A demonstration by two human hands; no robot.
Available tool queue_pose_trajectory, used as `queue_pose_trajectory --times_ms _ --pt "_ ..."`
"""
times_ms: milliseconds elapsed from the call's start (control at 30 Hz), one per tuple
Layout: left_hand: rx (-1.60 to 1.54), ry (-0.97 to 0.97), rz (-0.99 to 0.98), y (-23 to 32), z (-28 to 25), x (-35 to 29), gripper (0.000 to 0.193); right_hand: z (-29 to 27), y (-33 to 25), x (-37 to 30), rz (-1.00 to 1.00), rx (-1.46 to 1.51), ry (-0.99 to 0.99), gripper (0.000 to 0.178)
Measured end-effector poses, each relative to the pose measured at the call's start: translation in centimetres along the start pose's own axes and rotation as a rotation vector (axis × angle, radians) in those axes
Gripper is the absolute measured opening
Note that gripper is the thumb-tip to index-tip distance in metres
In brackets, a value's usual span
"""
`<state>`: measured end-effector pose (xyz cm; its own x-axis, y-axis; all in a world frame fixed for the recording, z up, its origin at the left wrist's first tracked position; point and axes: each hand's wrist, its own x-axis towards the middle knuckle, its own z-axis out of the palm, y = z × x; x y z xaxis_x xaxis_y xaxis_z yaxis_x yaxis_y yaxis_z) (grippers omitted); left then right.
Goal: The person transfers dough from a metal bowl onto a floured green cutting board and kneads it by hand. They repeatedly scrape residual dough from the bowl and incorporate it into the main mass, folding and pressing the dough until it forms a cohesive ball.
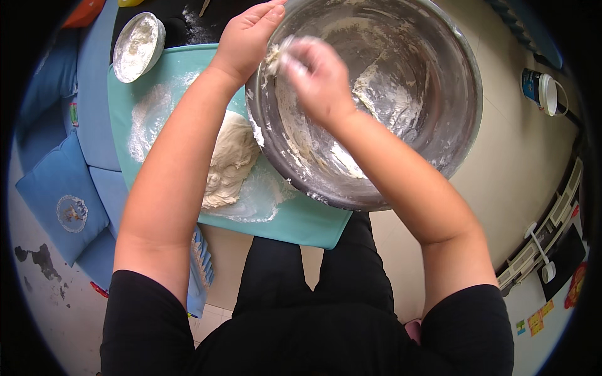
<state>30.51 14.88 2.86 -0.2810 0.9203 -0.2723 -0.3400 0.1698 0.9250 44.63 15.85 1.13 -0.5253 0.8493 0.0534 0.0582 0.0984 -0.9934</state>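
Note:
A large metal basin (pixel 433 81), smeared inside with flour and wet dough, is tilted over the right part of a green mat. My left hand (pixel 249 39) grips its left rim. Inside that rim, my right hand (pixel 318 78) is curled and blurred by motion, its fingers at some dough scraps (pixel 273 59) on the wall. A pale lump of dough (pixel 232 160) rests on the green mat (pixel 301 229), partly hidden by my left forearm. Loose flour is spread around it.
A small bowl of flour (pixel 138 47) stands at the mat's far left corner, on a dark tabletop (pixel 182 19). A blue sofa with a cushion (pixel 66 197) is on the left. To the right, a bucket (pixel 542 93) stands on the tiled floor (pixel 501 182).

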Motion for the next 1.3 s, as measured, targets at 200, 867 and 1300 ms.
queue_pose_trajectory --times_ms 200,867,1300 --pt "-0.074 -0.034 -0.045 0.8 0.1 0.1 0.030 1.1 -1.6 -2.6 -0.102 -0.146 -0.069 0.014" --pt "0.234 -0.218 0.052 1.9 2.2 0.3 0.037 -0.6 2.3 -5.4 -0.185 -0.381 -0.293 0.022" --pt "0.877 0.115 0.234 1.2 -0.3 -5.6 0.036 -1.8 1.1 -6.0 0.342 -0.345 -0.410 0.025"
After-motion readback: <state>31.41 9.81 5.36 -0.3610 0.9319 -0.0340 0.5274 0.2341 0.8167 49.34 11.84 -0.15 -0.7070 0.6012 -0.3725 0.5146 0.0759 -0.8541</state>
